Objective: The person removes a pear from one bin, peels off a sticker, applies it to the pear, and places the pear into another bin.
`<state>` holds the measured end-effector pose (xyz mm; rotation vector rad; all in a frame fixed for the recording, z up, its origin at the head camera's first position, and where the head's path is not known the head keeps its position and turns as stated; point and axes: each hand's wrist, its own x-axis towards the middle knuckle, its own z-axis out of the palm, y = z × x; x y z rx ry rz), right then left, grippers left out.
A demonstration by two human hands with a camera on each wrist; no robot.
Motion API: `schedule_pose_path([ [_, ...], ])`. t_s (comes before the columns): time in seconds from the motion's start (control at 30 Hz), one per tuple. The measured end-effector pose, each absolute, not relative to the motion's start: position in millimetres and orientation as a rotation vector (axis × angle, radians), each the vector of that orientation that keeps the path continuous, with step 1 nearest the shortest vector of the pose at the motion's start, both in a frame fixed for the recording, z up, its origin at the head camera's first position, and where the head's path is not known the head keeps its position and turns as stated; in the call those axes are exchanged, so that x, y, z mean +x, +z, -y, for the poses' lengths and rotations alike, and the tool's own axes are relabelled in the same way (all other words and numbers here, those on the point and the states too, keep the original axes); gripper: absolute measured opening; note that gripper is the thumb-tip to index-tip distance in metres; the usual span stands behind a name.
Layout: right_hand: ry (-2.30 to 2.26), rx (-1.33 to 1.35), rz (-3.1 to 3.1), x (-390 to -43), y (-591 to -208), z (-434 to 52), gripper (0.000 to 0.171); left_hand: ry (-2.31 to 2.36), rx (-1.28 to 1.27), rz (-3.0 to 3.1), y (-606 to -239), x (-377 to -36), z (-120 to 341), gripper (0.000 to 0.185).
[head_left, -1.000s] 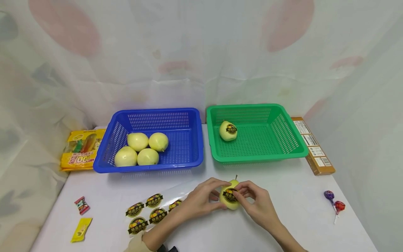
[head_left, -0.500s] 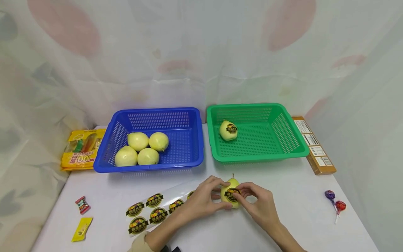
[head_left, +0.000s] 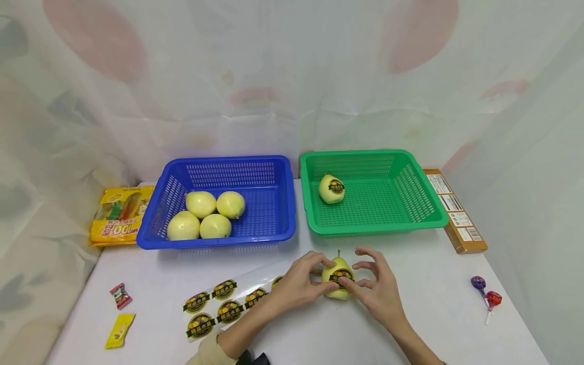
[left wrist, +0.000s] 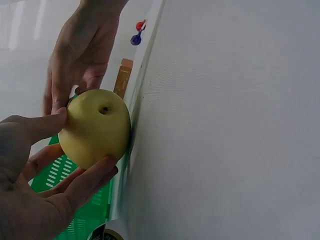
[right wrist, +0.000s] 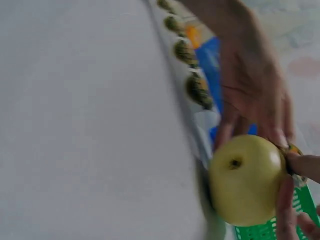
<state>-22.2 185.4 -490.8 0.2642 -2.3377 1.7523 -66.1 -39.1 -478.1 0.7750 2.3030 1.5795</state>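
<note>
In the head view, a yellow-green pear (head_left: 339, 263) stands stem-up on the white table. My left hand (head_left: 298, 286) grips it from the left, thumb in front and fingers behind. On its front is a black-and-gold fruit sticker (head_left: 343, 274). My right hand (head_left: 379, 289) presses the sticker with its thumb, while its other fingers are spread on the pear's right side. The left wrist view shows the pear's base (left wrist: 97, 132) between the left thumb and fingers. A sheet of stickers (head_left: 248, 278) lies left of the pear, partly hidden under the left forearm.
A blue basket (head_left: 219, 244) with several pears stands at the back left. The green basket (head_left: 374, 229) beside it holds one stickered pear (head_left: 329, 193). Around the edges are a yellow snack bag (head_left: 116, 215), a brown box (head_left: 465, 233), two wrapped sweets (head_left: 120, 330) and two lollipops (head_left: 493, 298).
My right fingers have lifted and spread away from the sticker's edge, leaving the thumb on it. The sticker now lies flatter on the pear, which has shifted slightly to the right.
</note>
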Motion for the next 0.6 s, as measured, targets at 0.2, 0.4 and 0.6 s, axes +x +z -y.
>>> schedule_pose_path([
  [0.2,1.981,0.087,2.503,-30.3,-488.1,-194.2,0.052,1.598,0.738,-2.271,-478.7,-64.1,37.7,0.031],
  [0.4,1.985,0.092,2.563,-34.6,-486.1,-194.0,0.021,1.577,0.720,-2.290,-479.1,-64.1,37.2,0.031],
  [0.6,1.847,0.289,2.625,-38.2,-484.8,-192.4,0.021,1.534,0.735,-2.317,-479.0,-64.5,38.9,0.044],
])
